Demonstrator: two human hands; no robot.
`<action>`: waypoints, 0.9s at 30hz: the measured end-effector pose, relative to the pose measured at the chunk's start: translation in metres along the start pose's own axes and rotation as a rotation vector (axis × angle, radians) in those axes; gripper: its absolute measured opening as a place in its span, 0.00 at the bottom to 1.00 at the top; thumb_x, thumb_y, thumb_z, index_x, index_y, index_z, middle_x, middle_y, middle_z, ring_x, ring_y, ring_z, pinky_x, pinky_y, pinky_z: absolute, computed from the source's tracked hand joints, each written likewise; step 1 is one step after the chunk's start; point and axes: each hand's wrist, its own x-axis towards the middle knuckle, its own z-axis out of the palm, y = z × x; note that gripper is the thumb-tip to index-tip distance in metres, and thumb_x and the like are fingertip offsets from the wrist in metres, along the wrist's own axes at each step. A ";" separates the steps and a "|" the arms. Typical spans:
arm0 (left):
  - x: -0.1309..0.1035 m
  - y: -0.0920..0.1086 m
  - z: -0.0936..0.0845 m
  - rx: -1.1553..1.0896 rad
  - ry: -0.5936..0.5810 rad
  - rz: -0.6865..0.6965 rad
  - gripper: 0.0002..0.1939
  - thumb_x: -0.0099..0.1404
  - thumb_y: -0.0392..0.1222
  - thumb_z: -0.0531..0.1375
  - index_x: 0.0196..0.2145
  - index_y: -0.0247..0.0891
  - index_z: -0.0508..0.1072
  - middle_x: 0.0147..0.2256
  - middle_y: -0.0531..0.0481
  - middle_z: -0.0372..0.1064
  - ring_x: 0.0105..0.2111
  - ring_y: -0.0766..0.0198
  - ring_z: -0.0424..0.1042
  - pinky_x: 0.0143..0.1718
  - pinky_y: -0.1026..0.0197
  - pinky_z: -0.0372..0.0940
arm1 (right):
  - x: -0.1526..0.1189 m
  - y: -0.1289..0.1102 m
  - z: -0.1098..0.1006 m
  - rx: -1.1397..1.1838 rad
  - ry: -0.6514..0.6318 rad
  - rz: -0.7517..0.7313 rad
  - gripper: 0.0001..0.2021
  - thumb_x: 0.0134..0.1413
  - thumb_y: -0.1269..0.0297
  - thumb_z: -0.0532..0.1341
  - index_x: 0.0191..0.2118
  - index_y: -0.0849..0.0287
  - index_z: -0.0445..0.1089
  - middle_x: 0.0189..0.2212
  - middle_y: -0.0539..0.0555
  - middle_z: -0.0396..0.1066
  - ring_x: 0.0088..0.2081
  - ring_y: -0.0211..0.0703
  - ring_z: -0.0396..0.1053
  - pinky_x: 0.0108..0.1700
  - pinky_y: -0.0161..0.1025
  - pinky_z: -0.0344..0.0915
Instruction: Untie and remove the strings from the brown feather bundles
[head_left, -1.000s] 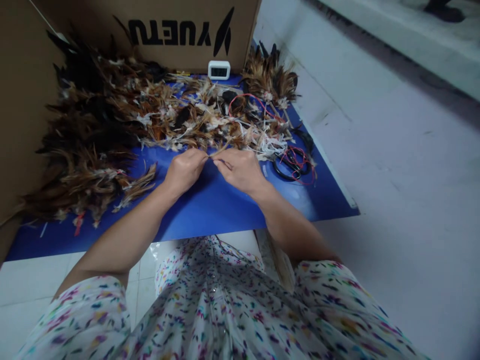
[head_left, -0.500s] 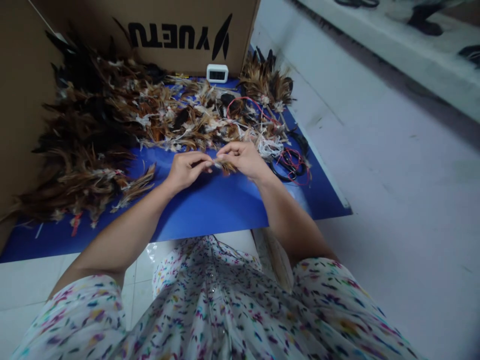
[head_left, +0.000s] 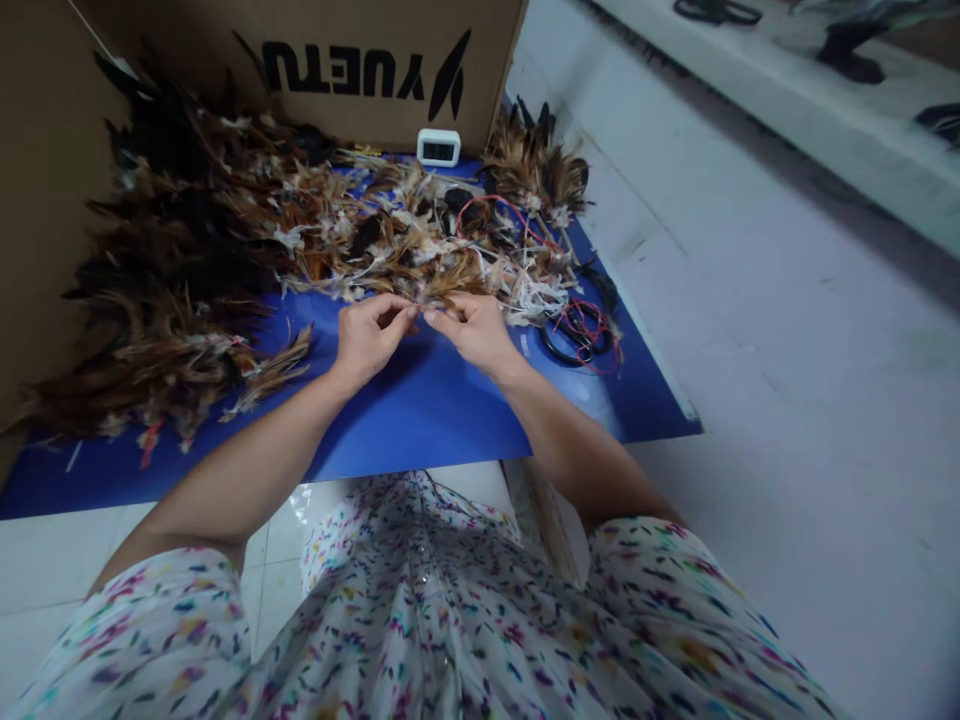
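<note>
My left hand [head_left: 370, 338] and my right hand [head_left: 477, 328] meet with their fingertips close together over the blue table surface [head_left: 427, 420]. Thumb and fingers of my right hand pinch a small feather bunch [head_left: 444, 285], whose brown tips point away from me. The fingers of my left hand are pinched right beside its base; what they grip is too small to make out. Just beyond both hands lies a wide pile of brown and white feathers [head_left: 315, 220].
Black-handled scissors [head_left: 559, 345] with tangled red string [head_left: 585, 322] lie right of my hands. Darker feather bunches [head_left: 165, 350] cover the left side. Behind stand a white digital clock [head_left: 438, 148] and a cardboard box [head_left: 360, 25]. A wall [head_left: 750, 300] borders the right.
The feather bunch has turned from pointing right and towards me to pointing away. My right hand has shifted slightly down and left, its fingers regripped near the base.
</note>
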 end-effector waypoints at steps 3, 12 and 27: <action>-0.001 0.002 -0.002 0.203 0.043 0.193 0.07 0.65 0.39 0.62 0.30 0.37 0.77 0.25 0.51 0.75 0.26 0.65 0.73 0.32 0.63 0.65 | -0.001 0.004 0.004 -0.029 0.038 0.014 0.24 0.53 0.63 0.65 0.17 0.56 0.49 0.16 0.41 0.44 0.21 0.29 0.43 0.27 0.35 0.42; -0.003 -0.005 -0.001 0.456 0.071 0.496 0.10 0.69 0.36 0.56 0.31 0.37 0.75 0.29 0.47 0.75 0.30 0.63 0.73 0.34 0.62 0.65 | -0.001 0.008 0.014 -0.017 0.147 0.071 0.25 0.50 0.50 0.69 0.19 0.56 0.55 0.17 0.42 0.47 0.23 0.31 0.44 0.27 0.35 0.42; -0.002 0.008 -0.001 -0.123 -0.095 0.004 0.17 0.70 0.52 0.58 0.37 0.36 0.79 0.30 0.48 0.79 0.30 0.63 0.78 0.36 0.60 0.73 | 0.002 -0.007 -0.001 0.393 0.074 0.171 0.17 0.42 0.56 0.72 0.21 0.60 0.67 0.19 0.45 0.63 0.26 0.31 0.63 0.28 0.30 0.60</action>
